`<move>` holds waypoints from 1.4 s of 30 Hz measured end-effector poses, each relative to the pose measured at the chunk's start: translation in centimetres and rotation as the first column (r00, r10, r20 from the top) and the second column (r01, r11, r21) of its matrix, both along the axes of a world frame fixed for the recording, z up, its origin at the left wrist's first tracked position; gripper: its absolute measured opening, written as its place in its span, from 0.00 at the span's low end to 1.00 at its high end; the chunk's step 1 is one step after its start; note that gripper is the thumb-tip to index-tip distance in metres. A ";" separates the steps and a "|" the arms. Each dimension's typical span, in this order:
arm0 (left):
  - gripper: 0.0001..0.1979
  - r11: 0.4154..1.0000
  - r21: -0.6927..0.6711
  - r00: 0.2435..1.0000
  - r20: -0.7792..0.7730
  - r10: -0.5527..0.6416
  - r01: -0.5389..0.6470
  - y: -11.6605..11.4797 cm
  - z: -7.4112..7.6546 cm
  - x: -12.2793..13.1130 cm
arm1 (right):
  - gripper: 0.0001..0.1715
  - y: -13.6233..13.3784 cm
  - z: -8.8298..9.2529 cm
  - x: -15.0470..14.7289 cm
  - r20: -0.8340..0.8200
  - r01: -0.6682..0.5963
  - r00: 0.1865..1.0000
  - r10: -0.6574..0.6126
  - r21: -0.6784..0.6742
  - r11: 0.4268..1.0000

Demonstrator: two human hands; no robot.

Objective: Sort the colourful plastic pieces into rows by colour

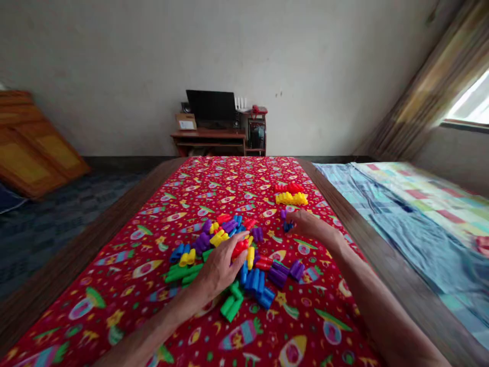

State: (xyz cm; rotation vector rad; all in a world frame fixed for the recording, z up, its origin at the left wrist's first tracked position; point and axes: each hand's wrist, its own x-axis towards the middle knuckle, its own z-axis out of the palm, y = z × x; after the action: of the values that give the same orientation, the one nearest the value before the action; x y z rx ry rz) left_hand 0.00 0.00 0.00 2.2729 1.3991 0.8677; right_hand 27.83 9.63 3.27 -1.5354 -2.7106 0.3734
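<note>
A mixed pile of plastic toy building blocks in blue, green, yellow, purple and red lies on the table. My left hand (219, 265) is over the middle of it, with thumb and fingers closed around a red block (240, 248). Beside that hand are a yellow block (250, 258) and green blocks (179, 273). Farther right, my right hand (305, 224) pinches a blue block (288, 227) low over the cloth. A purple block (283, 214) sits right by its fingertips. Just beyond are a row of yellow blocks (291, 199) and a row of red blocks (288, 188).
A red patterned cloth (237, 336) covers the table, whose brown wooden border (344, 214) shows at both sides. To the right is a bed with a checked cover (431, 204). A desk (208, 133) with a monitor (212, 106) stands against the far wall.
</note>
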 end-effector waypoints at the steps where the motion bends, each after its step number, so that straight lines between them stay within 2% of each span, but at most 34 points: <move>1: 0.21 1.000 0.006 1.000 0.016 0.006 -0.006 0.0 -0.1 0.0 | 0.12 -0.1 0.1 0.1 0.015 0.014 1.000 -0.014 -0.007 1.000; 5: 0.26 0.999 -0.003 0.992 0.118 0.041 -0.041 0.1 -0.7 -0.1 | 0.13 -0.6 1.1 0.3 0.069 0.032 0.997 -0.034 0.029 0.999; 7: 0.31 0.998 -0.029 0.981 0.182 0.068 -0.064 0.1 -0.8 -0.1 | 0.10 -1.1 1.9 0.2 0.081 0.024 0.996 -0.032 0.089 0.996; 9: 0.34 0.994 -0.060 0.971 0.218 0.101 -0.090 0.1 -0.7 -0.1 | 0.08 -1.9 2.7 -0.4 0.039 0.021 0.999 -0.027 0.164 0.986; 10: 0.34 0.992 -0.077 0.967 0.228 0.116 -0.101 0.0 -0.6 -0.2 | 0.10 -2.4 3.0 -0.9 -0.010 0.014 1.000 -0.013 0.196 0.980; 12: 0.33 0.987 -0.104 0.962 0.234 0.143 -0.121 -0.1 -0.3 -0.3 | 0.13 -3.5 3.3 -2.6 -0.163 -0.043 0.983 0.082 0.231 0.972; 15: 0.30 0.985 -0.103 0.957 0.245 0.158 -0.136 -0.3 0.0 -0.3 | 0.15 -5.4 2.4 -5.9 -0.414 -0.215 0.854 0.316 0.272 0.938; 17: 0.30 0.988 -0.091 0.953 0.264 0.148 -0.129 -0.4 0.2 -0.3 | 0.20 -6.4 1.2 -8.0 -0.485 -0.309 0.763 0.428 0.309 0.900; 19: 0.29 0.989 -0.091 0.951 0.278 0.137 -0.115 -0.4 0.2 -0.2 | 0.25 -7.1 0.0 -9.6 -0.497 -0.320 0.740 0.453 0.333 0.887; 22: 0.28 0.990 -0.083 0.951 0.277 0.137 -0.118 -0.4 -0.1 -0.2 | 0.26 -7.5 -1.1 -10.6 -0.481 -0.243 0.772 0.415 0.379 0.893; 25: 0.27 0.991 -0.089 0.964 0.238 0.114 -0.095 -0.2 -0.5 -0.3 | 0.27 -7.1 -1.2 -10.4 -0.443 -0.182 0.799 0.407 0.466 0.866; 29: 0.24 0.996 -0.083 0.986 0.169 -0.015 0.029 -0.1 -0.5 -0.4 | 0.29 -5.6 0.0 -8.6 -0.418 -0.126 0.812 0.407 0.555 0.822; 33: 0.18 0.989 0.011 0.987 0.068 -0.146 0.145 0.0 -0.1 -0.2 | 0.29 -3.5 1.5 -5.4 -0.461 -0.018 0.809 0.363 0.599 0.801; 35: 0.17 0.983 0.064 0.985 0.018 -0.172 0.171 0.1 0.0 -0.1 | 0.29 -2.5 2.0 -3.6 -0.489 0.049 0.823 0.288 0.566 0.823; 38: 0.16 0.974 0.108 0.980 -0.022 -0.199 0.200 0.2 -0.1 -0.1 | 0.28 -1.0 2.3 -0.9 -0.562 0.231 0.822 0.098 0.485 0.844; 42: 0.16 0.967 0.136 0.977 -0.037 -0.212 0.215 0.4 -0.5 -0.2 | 0.26 1.7 2.2 2.2 -0.644 0.454 0.759 -0.095 0.419 0.786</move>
State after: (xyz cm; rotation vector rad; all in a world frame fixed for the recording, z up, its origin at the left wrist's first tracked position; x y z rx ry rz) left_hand -0.18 0.35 -0.46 2.4881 1.1055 0.8961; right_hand 30.05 11.31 5.44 -1.3276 -1.8196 0.0216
